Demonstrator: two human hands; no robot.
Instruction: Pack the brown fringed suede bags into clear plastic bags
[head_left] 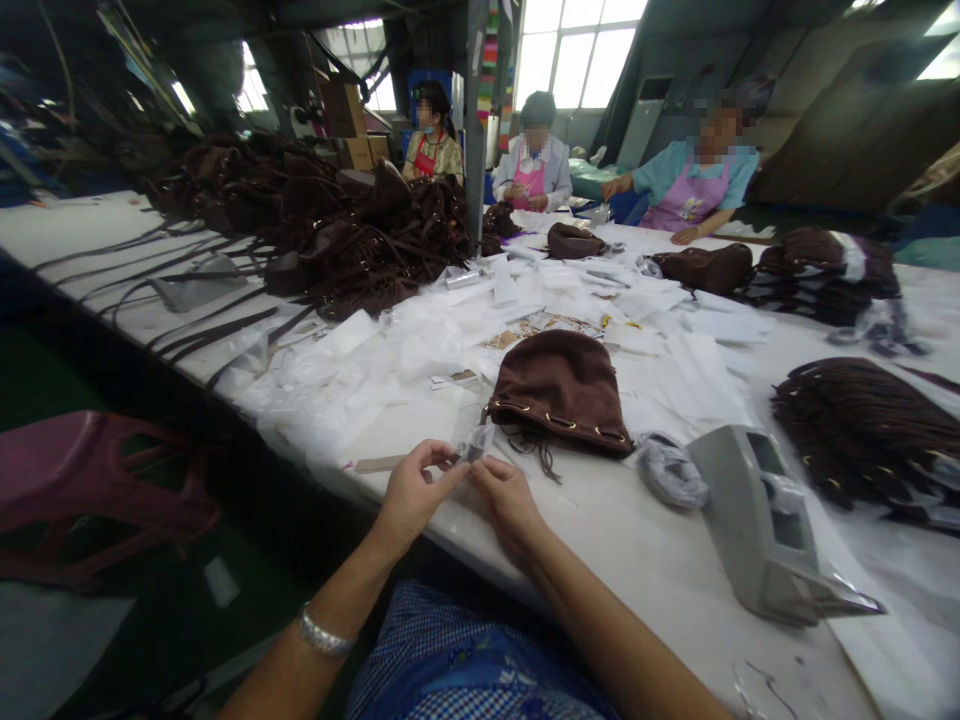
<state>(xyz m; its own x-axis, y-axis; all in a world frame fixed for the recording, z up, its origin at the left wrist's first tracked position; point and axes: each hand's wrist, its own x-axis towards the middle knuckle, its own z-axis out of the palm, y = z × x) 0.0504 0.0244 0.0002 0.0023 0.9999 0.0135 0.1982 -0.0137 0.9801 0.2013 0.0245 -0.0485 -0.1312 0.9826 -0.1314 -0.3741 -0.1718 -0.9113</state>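
My left hand (412, 492) and my right hand (511, 502) meet at the table's near edge, fingers pinched together. Between their fingertips is a small piece of clear plastic (477, 441), crumpled, with something dark inside or behind it that I cannot make out. Just beyond lies a dark brown drawstring bag (559, 385), its eyelet-lined opening facing me and thin cords trailing below. Right of the bag are a grey tape dispenser (757, 530) and a roll of clear tape (671, 470).
A large heap of brown bags (322, 220) with long straps covers the left of the table. White paper and plastic sheets (435, 330) spread across the middle. Stacked brown fringed pieces (862, 430) lie right. Several people sit opposite. A red stool (97, 480) stands left.
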